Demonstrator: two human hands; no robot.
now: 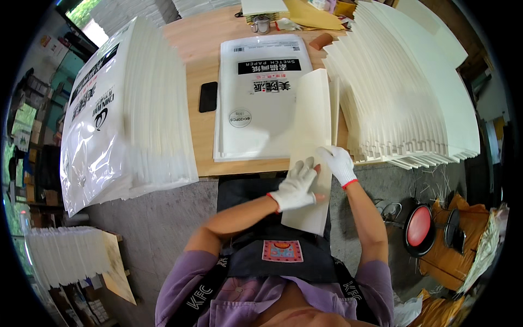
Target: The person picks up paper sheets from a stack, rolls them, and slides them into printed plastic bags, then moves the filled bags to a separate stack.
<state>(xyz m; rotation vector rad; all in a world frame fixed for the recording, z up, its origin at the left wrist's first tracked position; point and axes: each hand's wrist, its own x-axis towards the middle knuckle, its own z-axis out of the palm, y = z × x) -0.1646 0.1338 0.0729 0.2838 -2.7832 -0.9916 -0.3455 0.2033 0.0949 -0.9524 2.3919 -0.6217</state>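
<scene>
A long, narrow-looking stack of off-white paper sheets [308, 114] leans over the right part of the printed white paper packs [259, 128] and juts past the table's near edge. My left hand [297, 185], in a white glove with bare fingertips showing, lies against the stack's face with its fingers spread. On the stack's right edge, my right hand [338, 163], also in a white glove with a red cuff, is closed round the paper; some of its fingertips are hidden. Part of another pale sheet stack [334, 103] shows just behind.
A tall pile of plastic-wrapped packs [155, 120] fills the table's left side, and fanned paper stacks [392, 92] fill the right. A black phone [208, 97] lies beside the printed packs. Behind are a metal cup [261, 24] and a brown roll [321, 42]. A red-topped stool [418, 226] stands right.
</scene>
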